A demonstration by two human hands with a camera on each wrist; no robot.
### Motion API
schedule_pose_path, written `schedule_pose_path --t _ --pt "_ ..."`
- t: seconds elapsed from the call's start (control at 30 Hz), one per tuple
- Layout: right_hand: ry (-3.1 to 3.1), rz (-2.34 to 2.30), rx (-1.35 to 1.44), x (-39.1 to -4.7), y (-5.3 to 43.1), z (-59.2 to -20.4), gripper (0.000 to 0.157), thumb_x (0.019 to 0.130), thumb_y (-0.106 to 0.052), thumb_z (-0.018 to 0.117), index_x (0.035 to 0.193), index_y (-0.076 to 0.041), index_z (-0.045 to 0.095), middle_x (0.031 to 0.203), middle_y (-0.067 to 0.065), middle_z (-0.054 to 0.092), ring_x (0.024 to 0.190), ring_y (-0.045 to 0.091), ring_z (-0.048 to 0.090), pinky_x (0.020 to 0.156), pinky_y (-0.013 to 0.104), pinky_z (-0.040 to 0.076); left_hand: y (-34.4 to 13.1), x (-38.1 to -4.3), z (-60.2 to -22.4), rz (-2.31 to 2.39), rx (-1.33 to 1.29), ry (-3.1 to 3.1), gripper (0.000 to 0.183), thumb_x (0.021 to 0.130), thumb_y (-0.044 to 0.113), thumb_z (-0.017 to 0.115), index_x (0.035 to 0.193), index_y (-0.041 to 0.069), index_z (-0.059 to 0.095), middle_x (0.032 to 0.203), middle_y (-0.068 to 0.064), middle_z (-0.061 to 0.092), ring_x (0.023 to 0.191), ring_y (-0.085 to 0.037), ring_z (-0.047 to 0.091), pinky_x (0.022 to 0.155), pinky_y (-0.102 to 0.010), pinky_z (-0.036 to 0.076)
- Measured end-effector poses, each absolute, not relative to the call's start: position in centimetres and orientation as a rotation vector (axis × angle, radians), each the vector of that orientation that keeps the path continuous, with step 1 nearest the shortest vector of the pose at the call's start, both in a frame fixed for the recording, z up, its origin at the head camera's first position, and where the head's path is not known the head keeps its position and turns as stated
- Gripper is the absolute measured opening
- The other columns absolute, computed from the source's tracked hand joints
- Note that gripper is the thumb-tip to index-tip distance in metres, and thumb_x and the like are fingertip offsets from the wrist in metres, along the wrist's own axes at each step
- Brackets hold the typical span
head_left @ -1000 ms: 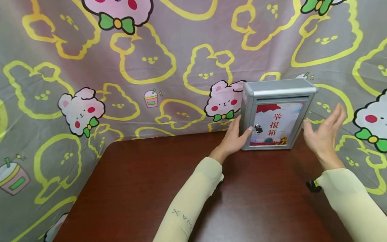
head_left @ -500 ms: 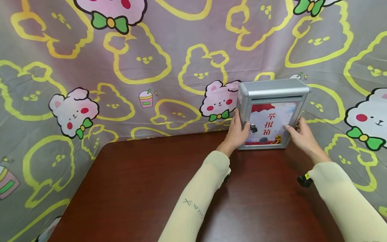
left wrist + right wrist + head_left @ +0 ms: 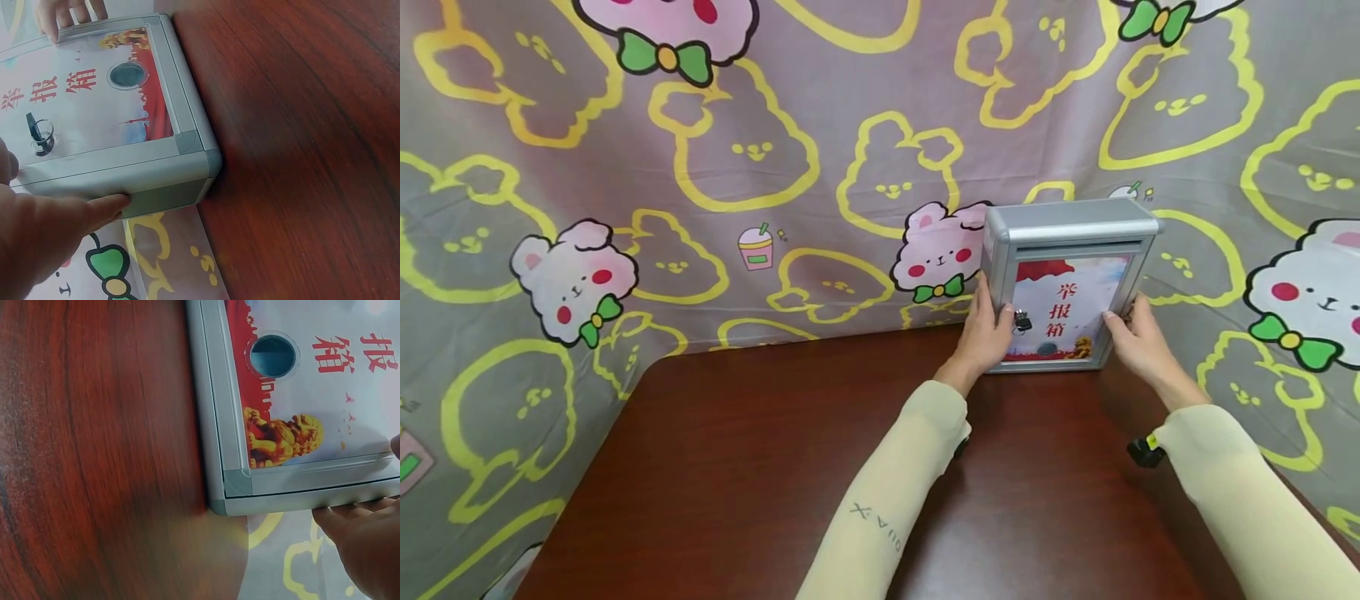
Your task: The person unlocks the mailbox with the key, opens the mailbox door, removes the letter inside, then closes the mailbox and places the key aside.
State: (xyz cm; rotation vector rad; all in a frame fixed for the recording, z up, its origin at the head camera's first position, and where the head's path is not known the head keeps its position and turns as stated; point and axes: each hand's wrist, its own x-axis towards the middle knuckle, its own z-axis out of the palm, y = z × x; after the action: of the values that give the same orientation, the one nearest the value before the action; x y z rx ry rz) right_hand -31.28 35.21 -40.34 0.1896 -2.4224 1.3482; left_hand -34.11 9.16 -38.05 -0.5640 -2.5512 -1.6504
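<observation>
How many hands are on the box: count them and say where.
2: the left hand holds the box at the side nearest its lock; the right hand holds the opposite side.

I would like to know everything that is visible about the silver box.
The box is silver-grey and metal-looking, with rounded corners. A narrow slot runs below the top; under it a framed panel shows three red characters, a round window and a golden lion. A lock with what looks like a black key sits near the panel's left edge. The box stands upright on the table, its back hidden. The left grip and right grip hold its opposite sides, thumbs at the front.
</observation>
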Motion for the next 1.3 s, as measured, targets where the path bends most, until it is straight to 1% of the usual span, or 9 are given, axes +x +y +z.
schedule_pose_path --t 0.1,0.17,0.47,0.53,0.6,0.7,0.8,0.93,1.3 --pt "-2.429 1.353 0.179 -31.2 34.9 -40.3 0.06 0.11 -0.022 0.034 0.152 0.014 0.012 0.148 0.044 0.028 0.139 0.054 0.029 0.118 0.056 0.028 8.9 -34.0 -37.9 -1.654 -0.558 -2.553 0.074 0.11 0.033 0.043 0.166 0.028 -0.005 0.172 0.002 0.012 0.154 -0.021 0.023 0.124 -0.043 0.024" --pt "-2.434 1.357 0.176 -31.2 34.6 -40.2 0.061 0.11 -0.023 0.034 0.152 0.014 0.011 0.149 0.045 0.026 0.141 0.054 0.027 0.115 0.065 0.024 8.7 -33.9 -37.8 -1.656 -0.543 -2.559 0.074 0.11 0.034 0.044 0.166 0.029 -0.004 0.172 0.002 0.013 0.154 -0.022 0.024 0.124 -0.044 0.025" --pt "-2.468 1.336 0.157 -30.9 33.3 -40.0 0.062 0.11 -0.025 0.038 0.15 0.014 0.012 0.146 0.046 0.028 0.14 0.056 0.028 0.11 0.07 0.027 7.5 -34.0 -38.0 -1.648 -0.51 -2.576 0.074 0.11 0.034 0.044 0.166 0.028 -0.003 0.171 -0.001 0.014 0.154 -0.023 0.025 0.124 -0.042 0.024" --pt "-2.467 1.318 0.162 -30.9 33.0 -40.1 0.061 0.109 -0.025 0.041 0.148 0.014 0.015 0.143 0.043 0.031 0.137 0.054 0.033 0.11 0.056 0.037 7.2 -33.9 -38.0 -1.668 -0.496 -2.576 0.074 0.11 0.034 0.044 0.166 0.029 -0.003 0.172 0.0 0.013 0.154 -0.023 0.024 0.124 -0.043 0.023" --pt "-2.452 1.305 0.18 -30.9 32.8 -40.2 0.057 0.109 -0.023 0.043 0.144 0.016 0.019 0.139 0.042 0.035 0.132 0.052 0.039 0.102 0.035 0.044 6.8 -33.8 -38.0 -1.693 -0.49 -2.572 0.074 0.11 0.034 0.044 0.166 0.029 -0.003 0.172 0.001 0.012 0.155 -0.022 0.023 0.125 -0.043 0.023" --pt "-2.428 1.312 0.205 -31.1 32.2 -40.5 0.052 0.108 -0.019 0.044 0.14 0.017 0.023 0.135 0.038 0.039 0.124 0.047 0.046 0.084 0.013 0.039 6.1 -33.6 -38.1 -1.715 -0.495 -2.558 0.073 0.11 0.034 0.044 0.166 0.028 -0.002 0.172 0.002 0.012 0.155 -0.022 0.022 0.125 -0.044 0.023" --pt "-2.441 1.311 0.207 -31.0 31.3 -40.3 0.052 0.109 -0.02 0.044 0.14 0.017 0.024 0.135 0.038 0.039 0.123 0.045 0.045 0.088 0.026 0.044 5.0 -33.6 -38.1 -1.723 -0.526 -2.538 0.073 0.11 0.031 0.044 0.166 0.027 -0.003 0.172 0.001 0.011 0.155 -0.022 0.021 0.125 -0.044 0.023" --pt "-2.488 1.295 0.178 -30.9 30.2 -39.6 0.061 0.109 -0.028 0.043 0.144 0.017 0.021 0.138 0.041 0.035 0.129 0.047 0.038 0.096 0.059 0.038 3.5 -33.6 -37.7 -1.739 -0.56 -2.51 0.073 0.11 0.03 0.044 0.166 0.029 -0.004 0.172 0.002 0.01 0.155 -0.021 0.02 0.125 -0.045 0.021" --pt "-2.416 1.341 0.269 -31.1 26.5 -37.1 0.053 0.108 -0.021 0.046 0.141 0.016 0.025 0.137 0.04 0.038 0.135 0.05 0.037 0.103 0.065 0.036 -0.1 -33.3 -35.3 -1.764 -0.569 -2.428 0.075 0.109 0.025 0.045 0.166 0.031 -0.003 0.171 -0.004 0.013 0.153 -0.023 0.022 0.124 -0.045 0.022"
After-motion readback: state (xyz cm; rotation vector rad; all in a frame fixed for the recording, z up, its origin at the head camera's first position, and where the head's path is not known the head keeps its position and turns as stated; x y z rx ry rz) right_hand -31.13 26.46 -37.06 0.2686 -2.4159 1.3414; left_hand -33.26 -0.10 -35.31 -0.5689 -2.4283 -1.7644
